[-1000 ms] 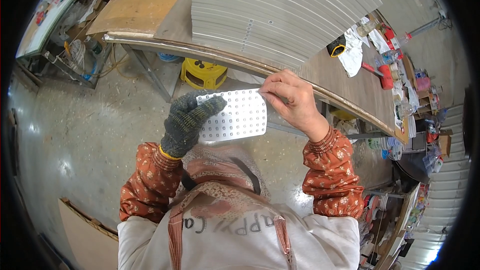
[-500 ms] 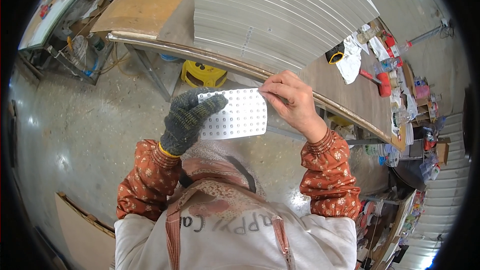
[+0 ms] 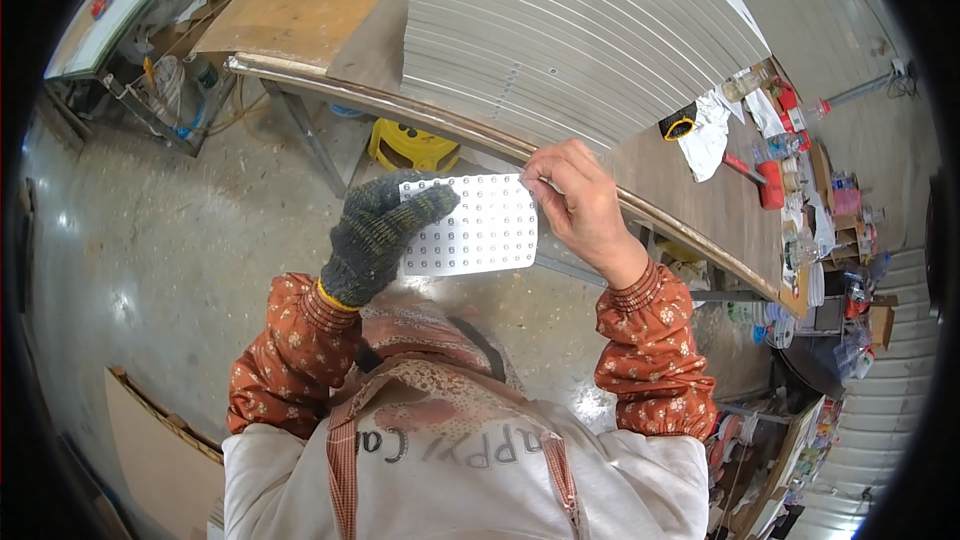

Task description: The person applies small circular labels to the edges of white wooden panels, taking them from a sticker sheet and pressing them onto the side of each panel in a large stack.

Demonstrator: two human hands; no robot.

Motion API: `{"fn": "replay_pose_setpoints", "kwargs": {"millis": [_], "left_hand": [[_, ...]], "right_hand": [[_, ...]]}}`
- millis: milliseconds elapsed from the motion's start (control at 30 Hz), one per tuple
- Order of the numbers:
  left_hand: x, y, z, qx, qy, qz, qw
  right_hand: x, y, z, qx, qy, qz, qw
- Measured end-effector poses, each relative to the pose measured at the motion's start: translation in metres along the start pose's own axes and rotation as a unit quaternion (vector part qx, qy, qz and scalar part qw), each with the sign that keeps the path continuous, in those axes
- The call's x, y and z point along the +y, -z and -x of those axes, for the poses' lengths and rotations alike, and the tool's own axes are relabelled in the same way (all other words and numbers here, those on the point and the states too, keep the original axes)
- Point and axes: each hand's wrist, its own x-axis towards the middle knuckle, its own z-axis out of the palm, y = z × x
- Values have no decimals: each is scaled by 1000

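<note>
A white sheet of small round stickers (image 3: 485, 230), each with a dark printed mark, is held up in front of my body. My left hand (image 3: 372, 238) wears a dark knitted glove with a yellow cuff edge. It grips the sheet's left side, thumb on the front face and the other fingers mostly hidden behind. My bare right hand (image 3: 588, 208) is closed in a pinch at the sheet's upper right corner. Whether a loose sticker is between those fingertips is too small to tell.
Ahead is a wooden-edged workbench (image 3: 690, 222) bearing a stack of grey metal panels (image 3: 570, 30). To its right lie a red-headed mallet (image 3: 769, 185), a white cloth (image 3: 708, 140), a dark glove (image 3: 679, 126) and bottles. A yellow stool (image 3: 410, 147) stands underneath.
The view has shifted slightly, so bench and panels sit a little farther right. Both hands keep their hold; the right fingertips have curled a little at the sheet's corner.
</note>
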Motion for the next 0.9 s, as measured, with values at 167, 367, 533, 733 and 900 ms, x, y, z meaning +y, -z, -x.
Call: {"fn": "replay_pose_setpoints", "kwargs": {"millis": [167,367,533,733,900], "left_hand": [[-18,-3,0,50,-157,-145,976],[-29,-12,8,36,-13,69,997],[-35,-16,18,93,53,259,960],[-48,-7,31,128,-91,17,987],[-59,1,37,127,-183,-206,953]], "right_hand": [[-4,0,-3,51,-20,30,998],[15,-1,-24,181,-89,138,970],[34,-6,-44,203,-53,275,938],[44,-8,-48,200,-53,352,913],[45,-8,-48,192,-67,380,902]]}}
